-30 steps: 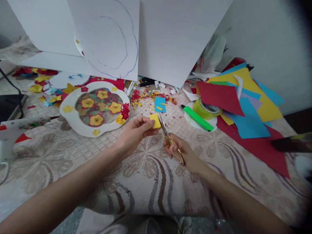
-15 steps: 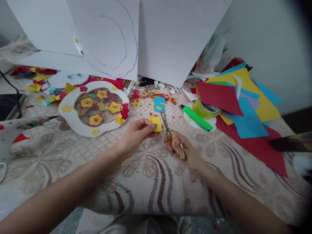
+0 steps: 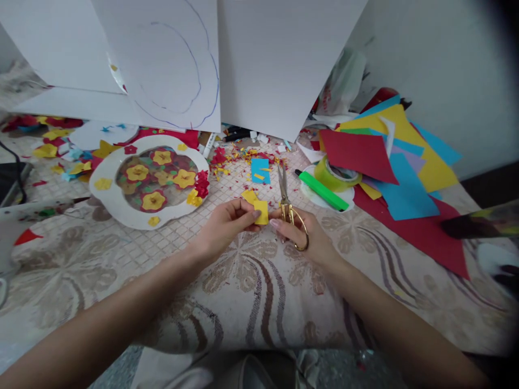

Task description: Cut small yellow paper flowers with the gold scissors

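Observation:
My left hand (image 3: 225, 225) pinches a small piece of yellow paper (image 3: 259, 209) between thumb and fingers, held just above the patterned mat. My right hand (image 3: 302, 237) grips gold-handled scissors (image 3: 286, 201), their blades closed and pointing away from me; its fingertips also touch the yellow paper's right edge. A second yellow scrap (image 3: 248, 195) lies just beyond the held piece.
A white flower-shaped frame (image 3: 121, 213) filled with yellow and red paper flowers lies to the left. A green marker (image 3: 322, 190), a roll of tape (image 3: 336, 178) and a pile of coloured paper sheets (image 3: 389, 173) lie to the right. Large white boards (image 3: 251, 59) lean behind. Paper scraps litter the mat.
The scissors swung from beside the yellow paper to pointing straight away, blades closed. My right hand moved up to touch the paper. A yellow scrap now lies beyond it.

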`<state>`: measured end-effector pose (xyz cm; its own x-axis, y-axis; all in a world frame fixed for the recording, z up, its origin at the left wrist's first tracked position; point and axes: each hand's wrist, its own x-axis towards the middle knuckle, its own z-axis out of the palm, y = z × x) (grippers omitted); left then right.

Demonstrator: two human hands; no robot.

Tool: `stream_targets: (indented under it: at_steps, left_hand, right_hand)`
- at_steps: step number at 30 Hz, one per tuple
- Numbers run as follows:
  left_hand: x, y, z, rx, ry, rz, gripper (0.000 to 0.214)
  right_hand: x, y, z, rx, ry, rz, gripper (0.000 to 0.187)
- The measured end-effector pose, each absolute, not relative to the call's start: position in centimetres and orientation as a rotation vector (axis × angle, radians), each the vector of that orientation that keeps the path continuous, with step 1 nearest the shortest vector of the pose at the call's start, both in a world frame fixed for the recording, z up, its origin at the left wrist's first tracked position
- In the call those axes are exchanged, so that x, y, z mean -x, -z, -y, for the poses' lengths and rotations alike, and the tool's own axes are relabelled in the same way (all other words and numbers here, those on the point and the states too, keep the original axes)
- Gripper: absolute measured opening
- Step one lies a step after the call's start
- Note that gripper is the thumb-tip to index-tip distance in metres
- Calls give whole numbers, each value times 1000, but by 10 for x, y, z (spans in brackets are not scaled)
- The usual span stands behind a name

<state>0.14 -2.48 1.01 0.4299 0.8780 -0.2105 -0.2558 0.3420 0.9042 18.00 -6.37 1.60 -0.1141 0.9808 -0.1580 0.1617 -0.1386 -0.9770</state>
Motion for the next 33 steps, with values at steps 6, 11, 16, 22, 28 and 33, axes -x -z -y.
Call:
stream_targets:
  at_steps: [6,11,16,22,28,33]
  left_hand:
    - [-2,-12,27,-1148,-750,-849,15]
    - [2,-12,31,-1735,-951,-941,7]
    - [8,-7,29,-2112,-981,-839,18]
    - [3,-13,27,-1768,-1090,-938,23]
    - [-5,-12,31,-1125,-725,-834,24]
    - [-4,-7,28,-974,-791,-800,22]
  right_hand:
    - [-180,-7,60,1237,-1341,1230,22]
    - [-176,-12,60,1189,-1475,1104,33]
    - [-177,-14,61,1074,-1640,1025,23]
    - [-178,-6,62,1098,-1513,1062,12]
    - [-176,-5,66,1251,-1331,1253,20]
    - [-173,-4,70,1228,-1378,1278,34]
